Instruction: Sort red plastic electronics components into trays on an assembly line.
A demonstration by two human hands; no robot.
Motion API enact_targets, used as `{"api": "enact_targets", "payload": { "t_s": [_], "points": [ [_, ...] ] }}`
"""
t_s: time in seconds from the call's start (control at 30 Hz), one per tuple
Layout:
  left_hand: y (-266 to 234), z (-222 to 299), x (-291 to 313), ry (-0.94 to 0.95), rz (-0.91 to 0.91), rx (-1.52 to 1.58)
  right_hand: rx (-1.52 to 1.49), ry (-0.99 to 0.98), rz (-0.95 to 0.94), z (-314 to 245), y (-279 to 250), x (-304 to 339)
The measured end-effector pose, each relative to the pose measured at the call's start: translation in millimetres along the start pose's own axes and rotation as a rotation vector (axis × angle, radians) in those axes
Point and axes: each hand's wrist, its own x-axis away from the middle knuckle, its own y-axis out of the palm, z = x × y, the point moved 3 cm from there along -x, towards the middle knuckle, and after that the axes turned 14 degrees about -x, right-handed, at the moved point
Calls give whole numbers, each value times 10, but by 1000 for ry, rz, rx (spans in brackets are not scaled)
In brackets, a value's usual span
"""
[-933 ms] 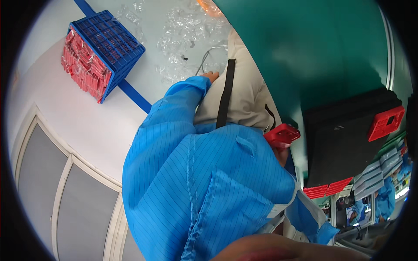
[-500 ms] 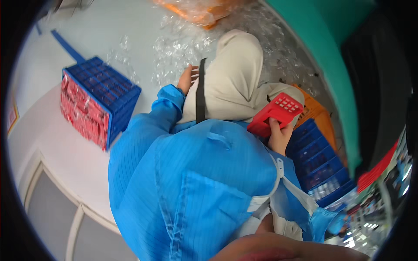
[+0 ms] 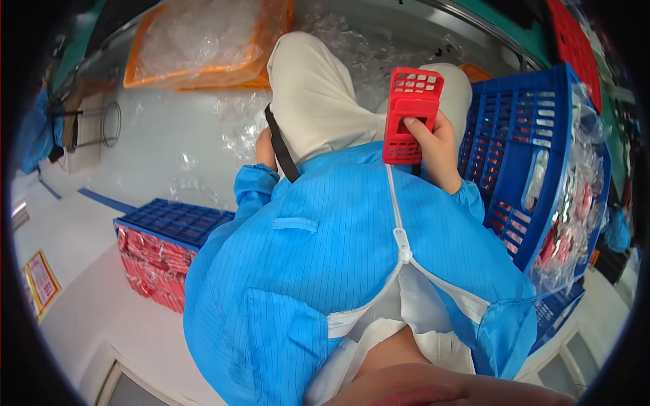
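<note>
Just beyond the zip of the blue coat [image 3: 352, 250], above the lap, the right hand [image 3: 441, 150] has its thumb pressed on the face of a red plastic piece [image 3: 414, 105] and its fingers curled behind. Only this hand visibly supports the piece; its gridded upper end juts past the thumb, so a knock there could twist it loose. The left hand [image 3: 265, 150] is beside the left thigh, partly hidden; I cannot tell whether it grips anything. To the right, close to that sleeve, stands a blue crate [image 3: 550, 179] stuffed with clear plastic and red goods; a careless elbow could snag the wrapping. Farther left, another blue crate [image 3: 177, 220] shows packed red bags. Loose clear bags [image 3: 237, 125] litter the floor ahead and could slip underfoot, near an orange tray [image 3: 139, 54] heaped with clear plastic.
</note>
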Motion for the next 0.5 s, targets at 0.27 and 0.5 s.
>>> {"api": "enact_targets", "payload": {
  "t_s": [0.27,0.5],
  "points": [
    [-377,1967,30,228,182,259,-21,-78,67,14,-267,-28],
    [285,3190,577,177,-671,797,47,-293,-54,20,176,-302]
  ]
}}
